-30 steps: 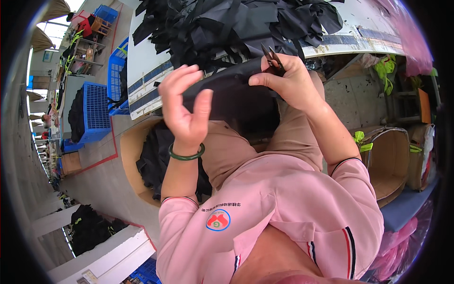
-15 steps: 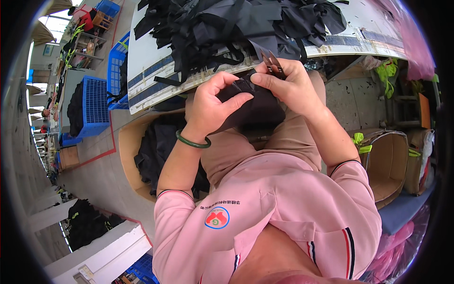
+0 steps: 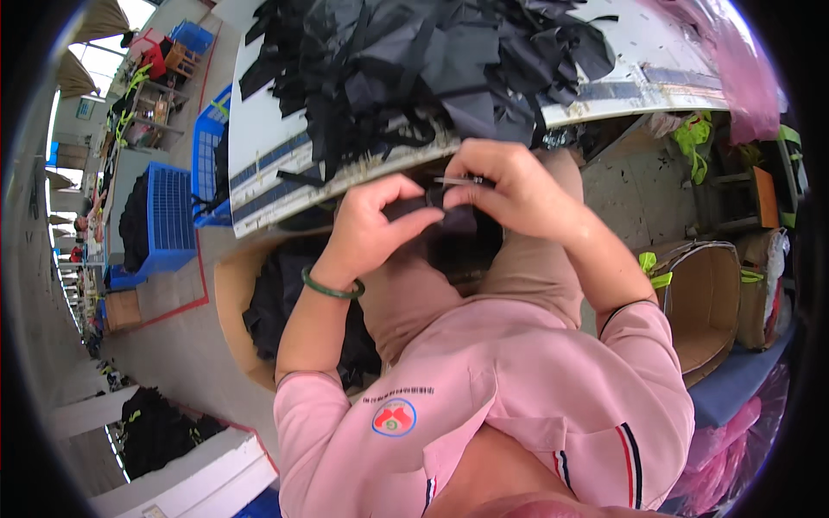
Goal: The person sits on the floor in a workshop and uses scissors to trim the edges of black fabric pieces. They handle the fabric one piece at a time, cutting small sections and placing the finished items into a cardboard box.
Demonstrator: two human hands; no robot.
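Above my lap, my left hand point(image 3: 370, 226) pinches a piece of black fabric point(image 3: 453, 223) between thumb and fingers. Close beside it, my right hand point(image 3: 511, 192) is closed round a pair of thread snips point(image 3: 462, 180), their narrow metal blades pointing left toward the left hand. Its thumb and fingertips also meet at the fabric's edge. The lower part of the fabric hangs in shadow between my knees. Just beyond both hands, a large heap of black fabric pieces and strips point(image 3: 389, 73) covers much of the white table point(image 3: 259, 186).
An open cardboard box with black fabric point(image 3: 285, 293) stands left of my legs. Blue plastic crates point(image 3: 171, 211) are farther left on the floor. At right are an empty carton point(image 3: 704, 298), a yellow-green bag point(image 3: 692, 134) and pink plastic sheeting point(image 3: 747, 86).
Both hands have come lower and nearer my body with the fabric. The snips have swung from pointing up and away to lying nearly level, pointing left.
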